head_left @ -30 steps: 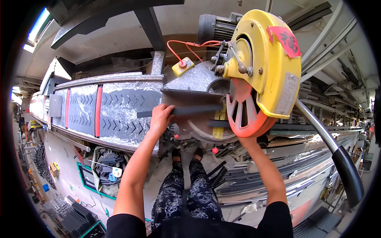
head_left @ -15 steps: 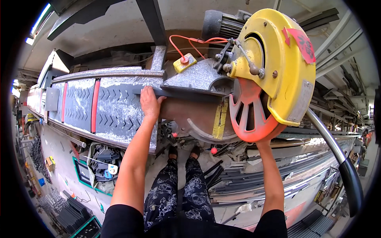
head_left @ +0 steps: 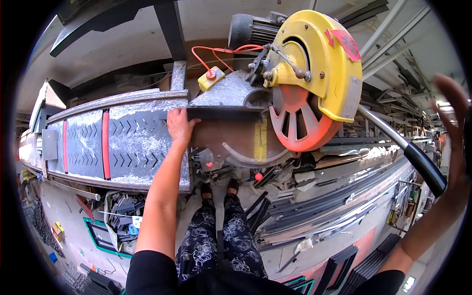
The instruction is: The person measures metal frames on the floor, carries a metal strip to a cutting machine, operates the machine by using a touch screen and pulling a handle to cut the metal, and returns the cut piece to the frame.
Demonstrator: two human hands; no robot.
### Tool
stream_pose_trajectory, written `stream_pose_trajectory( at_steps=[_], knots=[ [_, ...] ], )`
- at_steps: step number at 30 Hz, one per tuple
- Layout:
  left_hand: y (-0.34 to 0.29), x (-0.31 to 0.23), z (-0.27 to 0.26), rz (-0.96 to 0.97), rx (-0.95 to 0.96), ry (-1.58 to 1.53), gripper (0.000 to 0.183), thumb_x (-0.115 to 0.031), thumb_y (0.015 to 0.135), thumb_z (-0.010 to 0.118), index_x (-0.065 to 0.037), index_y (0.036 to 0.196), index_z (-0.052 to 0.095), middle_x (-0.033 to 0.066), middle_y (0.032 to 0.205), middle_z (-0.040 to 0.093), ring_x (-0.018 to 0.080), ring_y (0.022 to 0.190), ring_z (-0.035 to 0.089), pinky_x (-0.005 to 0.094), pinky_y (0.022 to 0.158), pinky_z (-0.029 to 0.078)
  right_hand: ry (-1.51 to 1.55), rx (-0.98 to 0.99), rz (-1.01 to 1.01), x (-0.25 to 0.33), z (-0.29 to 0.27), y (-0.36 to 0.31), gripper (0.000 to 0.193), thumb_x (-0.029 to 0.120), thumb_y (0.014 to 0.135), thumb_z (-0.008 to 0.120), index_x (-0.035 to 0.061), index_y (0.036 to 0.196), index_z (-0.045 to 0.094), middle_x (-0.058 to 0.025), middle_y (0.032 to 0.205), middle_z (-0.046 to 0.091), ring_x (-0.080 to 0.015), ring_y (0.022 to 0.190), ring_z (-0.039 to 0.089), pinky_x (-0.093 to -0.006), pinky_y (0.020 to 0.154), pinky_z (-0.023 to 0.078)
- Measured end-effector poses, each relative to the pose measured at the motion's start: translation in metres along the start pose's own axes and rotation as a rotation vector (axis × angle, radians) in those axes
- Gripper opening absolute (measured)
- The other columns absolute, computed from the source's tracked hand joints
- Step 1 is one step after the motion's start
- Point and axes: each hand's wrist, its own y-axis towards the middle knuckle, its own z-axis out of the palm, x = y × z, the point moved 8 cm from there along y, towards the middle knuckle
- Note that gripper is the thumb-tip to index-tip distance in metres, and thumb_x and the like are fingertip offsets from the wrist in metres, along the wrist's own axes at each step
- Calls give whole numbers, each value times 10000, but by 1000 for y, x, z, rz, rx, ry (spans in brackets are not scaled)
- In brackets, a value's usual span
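My left hand is wrapped over a dark grey metal bar, its thumb lying along the near side. The bar rests against the back fence of a cut-off saw's table; its right end reaches the saw's red lower blade guard. Above that guard rises the large yellow blade cover. At the far right my right hand is raised beyond the saw's black lever grip. Its fingers are apart, slightly blurred, with nothing in them.
A speckled grey roller table with red strips extends left. Behind the bar sits a yellow switch box with an orange cable. Long metal profiles are stacked at the right. Offcuts fill a sack below the roller table.
My right hand has left its place under the red blade guard and swung up to the far right. My left hand stays on the bar. The whole view has shifted slightly.
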Motion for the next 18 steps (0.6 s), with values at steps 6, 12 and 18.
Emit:
stream_pose_trajectory(
  at_steps=[6,12,18],
  knots=[
    [2,10,3,15,86,-27,509,-403,603,838,-48,932,683,104,977,611,308,994,550,417,891,439,-397,347,142,-6,69,-14,773,518,696,624,20,1287,586,-185,1370,510,-275,1191,561,-354,963,451],
    [-5,1,-3,73,-63,-1,518,-420,639,821,0,885,643,140,945,599,329,961,555,421,863,446,-118,-103,212,-46,78,-96,524,330,812,631,-3,1217,620,-194,1274,569,-270,1125,601,-370,880,545],
    [-10,-8,1,75,-128,-14,603,-439,673,805,16,1038,649,134,1070,611,330,1068,533,420,959,414,-17,-305,432,-132,111,-205,375,124,911,576,-31,1252,569,-198,1257,573,-224,1113,592,-302,786,571]
  ],
)
